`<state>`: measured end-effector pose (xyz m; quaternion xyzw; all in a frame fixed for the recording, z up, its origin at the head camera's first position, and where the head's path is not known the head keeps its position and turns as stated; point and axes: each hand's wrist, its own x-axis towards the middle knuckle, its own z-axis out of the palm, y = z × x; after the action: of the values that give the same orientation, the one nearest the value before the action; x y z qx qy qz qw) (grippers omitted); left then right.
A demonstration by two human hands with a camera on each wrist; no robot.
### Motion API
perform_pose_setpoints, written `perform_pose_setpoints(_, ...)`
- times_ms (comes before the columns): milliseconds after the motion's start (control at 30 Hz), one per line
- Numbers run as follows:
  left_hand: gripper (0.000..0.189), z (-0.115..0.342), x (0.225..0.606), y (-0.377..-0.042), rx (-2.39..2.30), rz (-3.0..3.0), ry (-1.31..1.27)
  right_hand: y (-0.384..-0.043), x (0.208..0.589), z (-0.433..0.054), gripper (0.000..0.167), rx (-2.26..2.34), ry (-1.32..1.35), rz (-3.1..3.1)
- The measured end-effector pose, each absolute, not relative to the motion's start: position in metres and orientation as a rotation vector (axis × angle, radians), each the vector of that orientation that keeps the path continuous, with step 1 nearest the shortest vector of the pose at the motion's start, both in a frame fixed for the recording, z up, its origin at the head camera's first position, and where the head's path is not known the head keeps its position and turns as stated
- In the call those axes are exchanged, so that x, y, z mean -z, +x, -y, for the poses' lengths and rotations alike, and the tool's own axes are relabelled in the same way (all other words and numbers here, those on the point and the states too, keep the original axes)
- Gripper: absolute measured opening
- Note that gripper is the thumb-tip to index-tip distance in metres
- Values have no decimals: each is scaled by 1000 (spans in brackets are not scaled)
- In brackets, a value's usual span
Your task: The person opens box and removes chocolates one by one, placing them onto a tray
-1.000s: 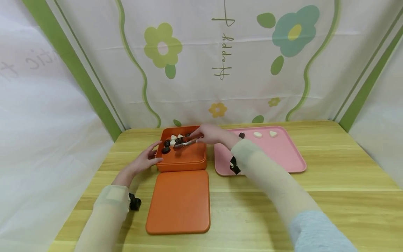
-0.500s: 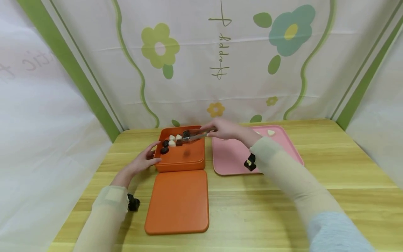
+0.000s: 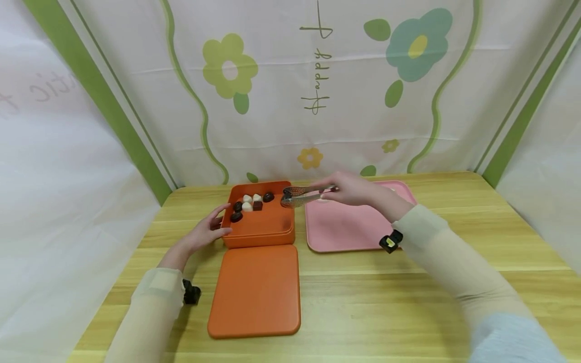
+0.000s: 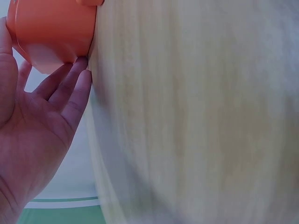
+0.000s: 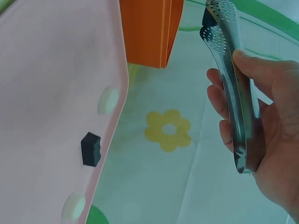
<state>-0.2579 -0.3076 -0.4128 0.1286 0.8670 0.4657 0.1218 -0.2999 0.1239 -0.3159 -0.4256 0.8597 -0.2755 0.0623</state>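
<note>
At three o'clock over the orange box (image 3: 260, 240), touched at nine by the spread fingers of the left hand (image 3: 206, 234), the dark piece (image 5: 209, 18) could be dropped if tongs (image 5: 236, 95) clasped in the right hand (image 3: 351, 189) are slackened

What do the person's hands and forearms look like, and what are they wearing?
The left hand and right hand are ungloved. Cream sleeves cover both forearms; a pale grey sleeve shows higher on the right arm. Each wrist bears a small black device.
</note>
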Motion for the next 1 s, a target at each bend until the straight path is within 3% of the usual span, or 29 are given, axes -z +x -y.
perform_pose_setpoints(1000, 74, 306, 412, -255, -1352, -2544, 430, -274, 336, -198, 40, 539, -1146, -2914)
